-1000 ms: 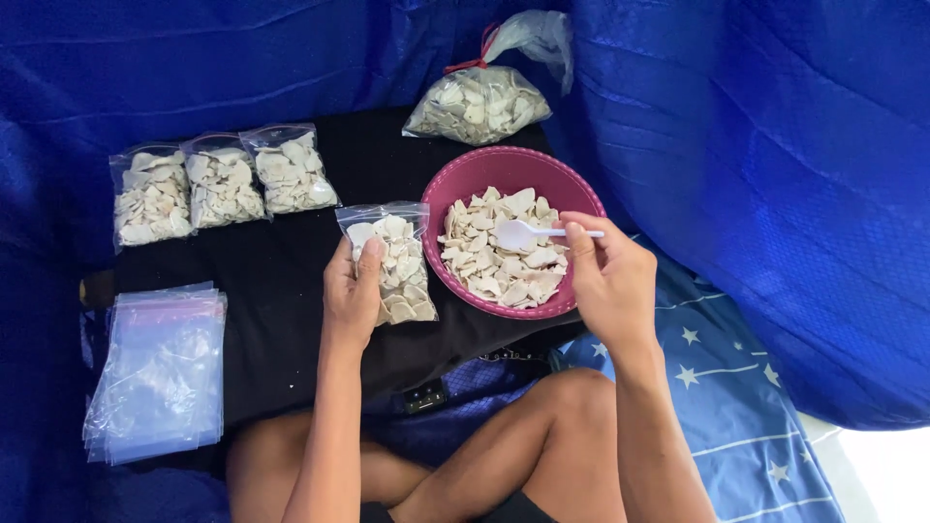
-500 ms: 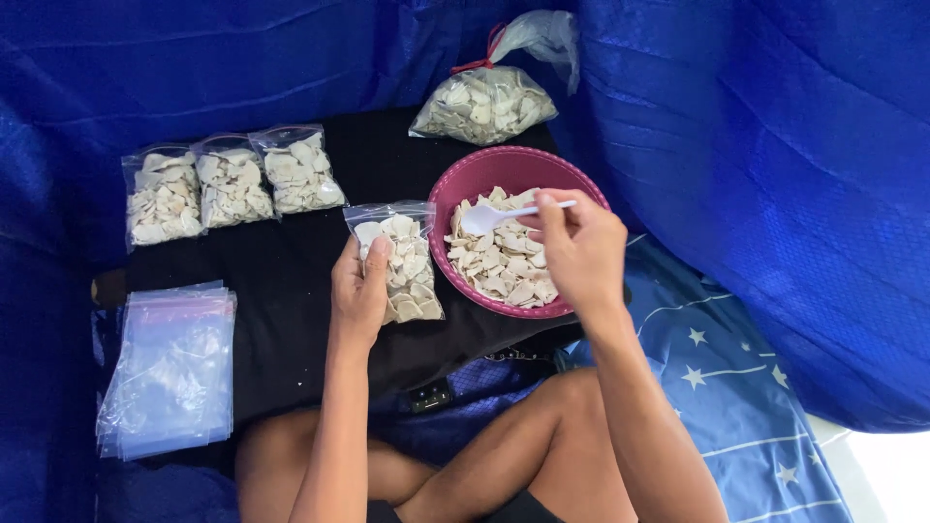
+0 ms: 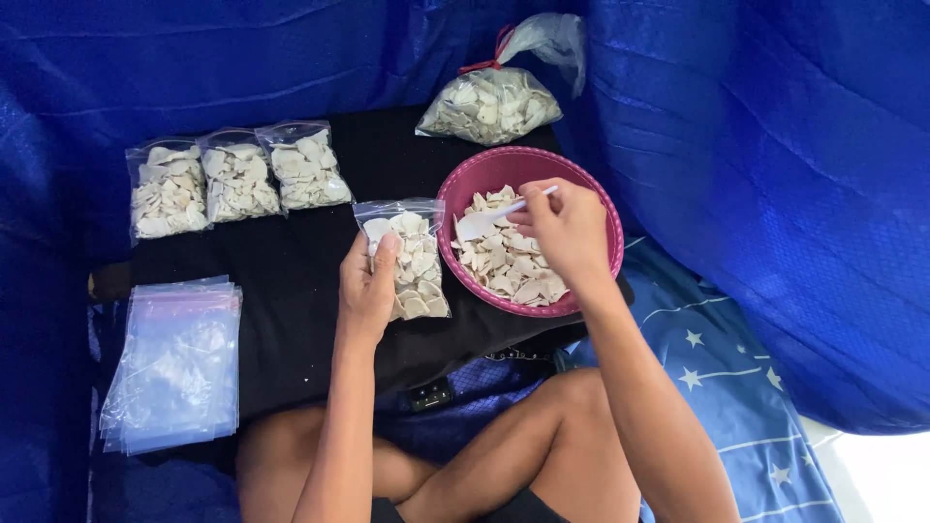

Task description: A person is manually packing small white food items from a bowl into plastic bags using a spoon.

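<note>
- Pale, cream-coloured chips fill the small clear bag (image 3: 412, 260) that your left hand (image 3: 369, 289) holds by its left edge, fingers curled shut around it; the bag lies on the black cloth (image 3: 291, 281) just at 9 o'clock of the bowl.
- Pink and round, the plastic bowl (image 3: 528, 230) sits at about 2 o'clock from your left hand, touching the bag's right edge, and holds a loose heap of the same chips.
- Your right hand (image 3: 567, 232) hangs over the bowl's middle, fingers pinched closed on the handle of a white plastic spoon (image 3: 499, 215); the spoon's scoop points toward 9 o'clock and rests just above the chips.
- Three filled clear bags (image 3: 237, 176) lie side by side on the cloth at 10 o'clock from your left hand, well apart from it.
- A larger clear bag of chips (image 3: 489, 102), its neck tied with a red band, stands at 12 o'clock of the bowl, close to its far rim.
- A stack of empty clear bags (image 3: 174, 363) lies at 8 o'clock from your left hand, at the cloth's left edge.
- Blue tarpaulin (image 3: 756, 174) walls the space all round, and a blue sheet with white stars (image 3: 717, 378) lies at 4 o'clock of the bowl beside your crossed legs.
</note>
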